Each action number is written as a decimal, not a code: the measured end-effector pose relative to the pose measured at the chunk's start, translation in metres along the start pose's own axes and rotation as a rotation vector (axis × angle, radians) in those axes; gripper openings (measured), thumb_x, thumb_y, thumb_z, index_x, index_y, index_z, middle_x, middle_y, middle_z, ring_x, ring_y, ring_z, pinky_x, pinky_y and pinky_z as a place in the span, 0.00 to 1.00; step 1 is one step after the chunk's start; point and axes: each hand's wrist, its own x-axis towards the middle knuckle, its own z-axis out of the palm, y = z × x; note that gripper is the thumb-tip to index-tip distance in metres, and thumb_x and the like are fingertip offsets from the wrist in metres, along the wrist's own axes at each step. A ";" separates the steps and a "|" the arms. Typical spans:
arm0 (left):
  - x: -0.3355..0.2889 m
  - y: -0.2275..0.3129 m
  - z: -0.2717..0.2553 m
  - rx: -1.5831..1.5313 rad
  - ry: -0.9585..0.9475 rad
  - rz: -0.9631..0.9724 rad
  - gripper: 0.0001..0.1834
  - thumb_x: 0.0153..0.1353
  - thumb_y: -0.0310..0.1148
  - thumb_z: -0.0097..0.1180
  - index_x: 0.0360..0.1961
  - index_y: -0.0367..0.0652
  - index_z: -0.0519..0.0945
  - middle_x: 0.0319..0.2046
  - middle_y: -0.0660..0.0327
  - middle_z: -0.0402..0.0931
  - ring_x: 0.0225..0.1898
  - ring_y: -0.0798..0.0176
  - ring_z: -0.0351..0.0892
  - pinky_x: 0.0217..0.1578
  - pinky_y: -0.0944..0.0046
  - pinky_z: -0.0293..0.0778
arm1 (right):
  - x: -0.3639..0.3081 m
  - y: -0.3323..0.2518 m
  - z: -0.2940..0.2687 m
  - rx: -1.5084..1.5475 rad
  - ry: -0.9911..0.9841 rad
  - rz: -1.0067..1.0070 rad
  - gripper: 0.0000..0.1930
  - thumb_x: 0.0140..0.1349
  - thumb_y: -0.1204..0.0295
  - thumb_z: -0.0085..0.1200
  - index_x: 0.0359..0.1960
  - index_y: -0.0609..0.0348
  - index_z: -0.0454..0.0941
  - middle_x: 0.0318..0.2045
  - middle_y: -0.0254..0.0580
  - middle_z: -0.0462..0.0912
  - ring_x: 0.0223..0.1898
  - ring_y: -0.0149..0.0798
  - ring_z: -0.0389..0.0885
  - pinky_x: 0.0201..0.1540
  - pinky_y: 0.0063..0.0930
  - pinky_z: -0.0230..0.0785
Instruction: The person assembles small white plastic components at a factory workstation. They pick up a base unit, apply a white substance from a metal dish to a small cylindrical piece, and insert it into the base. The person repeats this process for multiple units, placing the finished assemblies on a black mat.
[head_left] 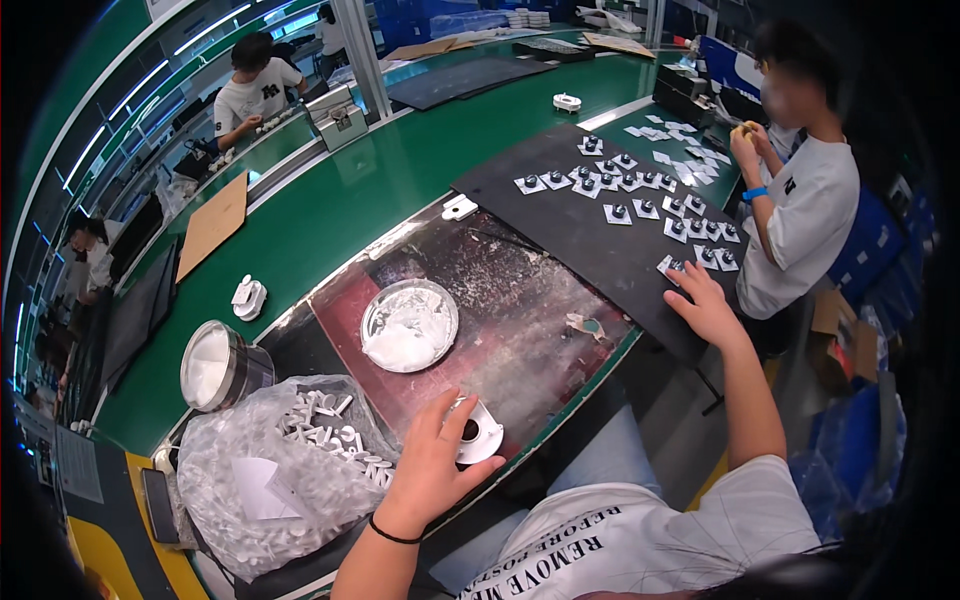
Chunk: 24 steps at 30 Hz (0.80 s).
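Close to the bench's near edge lies a white rounded plastic part (484,436) with a dark round centre. My left hand (432,462) curves around its left side, thumb at the near edge and fingers at the far edge, holding it against the bench. Out to the right, my right hand (706,308) stretches over the edge of the black mat with its fingers spread. Its fingertips reach the nearest small black part on a white square backing (672,265); no grip on it shows. Several like pieces (618,213) stand in loose rows on the black mat (530,205).
A foil-like dish of white paste (412,325), a clear tub (222,366) and a plastic bag of small white parts (270,490) stand left. White housings (249,298) sit on the green belt (330,200). A co-worker (805,190) handles something yellow at right.
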 end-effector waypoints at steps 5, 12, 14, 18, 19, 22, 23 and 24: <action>0.000 0.000 -0.002 0.002 -0.015 -0.020 0.40 0.47 0.45 0.67 0.59 0.40 0.67 0.59 0.44 0.60 0.58 0.40 0.63 0.58 0.49 0.61 | -0.028 -0.022 0.011 -0.056 -0.026 -0.212 0.28 0.57 0.50 0.55 0.56 0.51 0.72 0.62 0.60 0.62 0.67 0.57 0.53 0.66 0.46 0.46; -0.003 0.000 -0.004 0.004 -0.004 -0.035 0.45 0.43 0.45 0.70 0.60 0.37 0.64 0.62 0.44 0.58 0.61 0.40 0.59 0.60 0.49 0.58 | -0.051 -0.043 0.039 -0.165 0.301 -0.378 0.17 0.51 0.71 0.61 0.45 0.54 0.76 0.51 0.51 0.75 0.55 0.52 0.71 0.57 0.44 0.61; -0.002 -0.002 -0.008 0.017 0.019 -0.024 0.45 0.43 0.46 0.70 0.60 0.37 0.64 0.61 0.43 0.58 0.60 0.39 0.61 0.59 0.49 0.59 | -0.052 -0.045 0.042 -0.171 0.358 -0.381 0.15 0.51 0.73 0.60 0.43 0.55 0.77 0.48 0.49 0.77 0.53 0.50 0.73 0.55 0.44 0.63; -0.001 -0.006 -0.014 -0.062 0.125 -0.029 0.51 0.40 0.47 0.71 0.62 0.33 0.60 0.57 0.43 0.64 0.57 0.40 0.64 0.58 0.50 0.60 | -0.052 -0.045 0.042 -0.145 0.395 -0.358 0.09 0.54 0.72 0.57 0.38 0.57 0.76 0.41 0.42 0.79 0.51 0.46 0.75 0.56 0.43 0.61; -0.002 -0.007 -0.015 -0.038 0.136 -0.037 0.53 0.39 0.47 0.72 0.62 0.33 0.58 0.54 0.43 0.67 0.55 0.41 0.66 0.57 0.50 0.61 | -0.053 -0.048 0.042 -0.144 0.383 -0.345 0.09 0.55 0.72 0.57 0.37 0.57 0.76 0.40 0.41 0.79 0.51 0.46 0.75 0.57 0.43 0.61; -0.003 -0.011 -0.016 -0.054 0.133 -0.069 0.53 0.38 0.47 0.72 0.62 0.32 0.58 0.53 0.43 0.68 0.54 0.41 0.67 0.56 0.50 0.62 | -0.053 -0.054 0.047 -0.173 0.396 -0.306 0.07 0.56 0.72 0.56 0.36 0.56 0.75 0.39 0.40 0.77 0.51 0.45 0.74 0.58 0.44 0.58; -0.002 -0.011 -0.016 -0.055 0.140 -0.072 0.53 0.38 0.46 0.71 0.62 0.32 0.59 0.52 0.43 0.69 0.53 0.41 0.68 0.55 0.50 0.63 | -0.054 -0.055 0.045 -0.184 0.402 -0.298 0.08 0.56 0.72 0.56 0.36 0.56 0.75 0.40 0.40 0.77 0.51 0.44 0.74 0.58 0.44 0.58; -0.002 -0.011 -0.016 -0.043 0.144 -0.072 0.53 0.38 0.46 0.72 0.62 0.32 0.59 0.52 0.43 0.69 0.53 0.41 0.68 0.55 0.51 0.63 | -0.054 -0.055 0.044 -0.196 0.408 -0.288 0.08 0.56 0.72 0.56 0.37 0.56 0.75 0.41 0.40 0.76 0.51 0.44 0.73 0.58 0.44 0.58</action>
